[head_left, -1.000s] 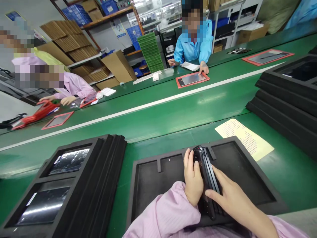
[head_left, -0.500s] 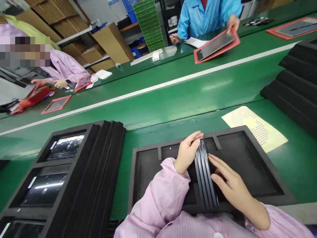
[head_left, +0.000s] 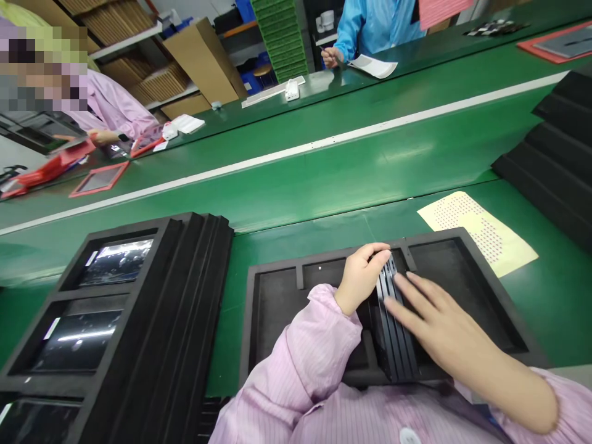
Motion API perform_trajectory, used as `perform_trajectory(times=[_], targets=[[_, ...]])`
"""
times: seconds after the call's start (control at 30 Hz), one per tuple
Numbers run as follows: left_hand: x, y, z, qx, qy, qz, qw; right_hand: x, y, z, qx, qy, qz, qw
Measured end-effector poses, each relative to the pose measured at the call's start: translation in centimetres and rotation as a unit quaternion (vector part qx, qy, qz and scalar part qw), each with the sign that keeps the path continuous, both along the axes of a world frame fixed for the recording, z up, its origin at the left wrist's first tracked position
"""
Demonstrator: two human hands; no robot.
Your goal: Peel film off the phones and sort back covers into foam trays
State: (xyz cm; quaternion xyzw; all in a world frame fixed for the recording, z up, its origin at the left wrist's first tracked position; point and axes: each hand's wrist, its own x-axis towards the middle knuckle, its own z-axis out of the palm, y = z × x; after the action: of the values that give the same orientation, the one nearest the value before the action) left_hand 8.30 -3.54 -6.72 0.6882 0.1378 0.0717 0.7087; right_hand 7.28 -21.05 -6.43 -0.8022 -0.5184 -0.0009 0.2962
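Several thin, dark tablet-like panels [head_left: 398,333] stand on edge, pressed together in a bundle, over the middle of a black foam tray [head_left: 272,320] with recesses. My left hand [head_left: 363,274] is closed round the far end of the bundle, thumb and fingers at its top corner. The fingers of my right hand [head_left: 430,308] are stretched out and apart, their tips at the upper edges of the panels; this hand is slightly blurred. The lower part of the bundle is close to my sleeve and body.
A pile of black foam trays [head_left: 152,308] stands at left, glossy black screens [head_left: 76,342] in its top one. A yellow sticker sheet [head_left: 481,231] lies right of the tray. More black foam [head_left: 555,154] is piled far right. Two people work across the green bench [head_left: 296,179].
The bundle and my left hand have shifted slightly right. My right hand has risen from the bundle's right side to over its edges. The blue-sleeved person has lifted the red-framed panel away.
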Motion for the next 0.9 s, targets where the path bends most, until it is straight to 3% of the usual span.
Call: perform_trajectory(times=[0.13,0.2,0.27,0.33,0.43,0.57,0.73,0.9], targets=[[0.0,-0.7,-0.6,0.006,-0.019,0.018,1.000,0.3,0.7,1.9,-0.042,0.019,0.206,0.978],[-0.2,-0.6,-0.8,0.004,-0.035,0.037,0.999,0.9,1.0,2.6,-0.064,0.026,0.259,0.963],[-0.6,-0.2,-0.5,-0.009,-0.056,0.051,0.997,1.9,0.8,3.2,-0.070,0.027,0.271,0.960],[-1.3,0.2,0.3,-0.032,-0.086,0.046,0.995,3.0,0.3,3.9,-0.027,0.046,0.239,0.970],[-2.8,0.3,1.8,-0.057,-0.150,-0.002,0.987,3.5,-0.1,5.0,0.127,0.105,0.117,0.979],[-4.6,-0.5,1.8,0.037,-0.305,-0.055,0.950,2.0,1.0,5.3,0.290,0.198,-0.048,0.935],[-5.1,-0.4,-0.7,0.134,-0.348,-0.030,0.927,0.3,2.7,3.6,0.300,0.246,-0.061,0.920],[-5.1,0.3,-0.6,0.195,-0.383,-0.076,0.900,-0.2,2.4,3.2,0.303,0.250,-0.031,0.919]])
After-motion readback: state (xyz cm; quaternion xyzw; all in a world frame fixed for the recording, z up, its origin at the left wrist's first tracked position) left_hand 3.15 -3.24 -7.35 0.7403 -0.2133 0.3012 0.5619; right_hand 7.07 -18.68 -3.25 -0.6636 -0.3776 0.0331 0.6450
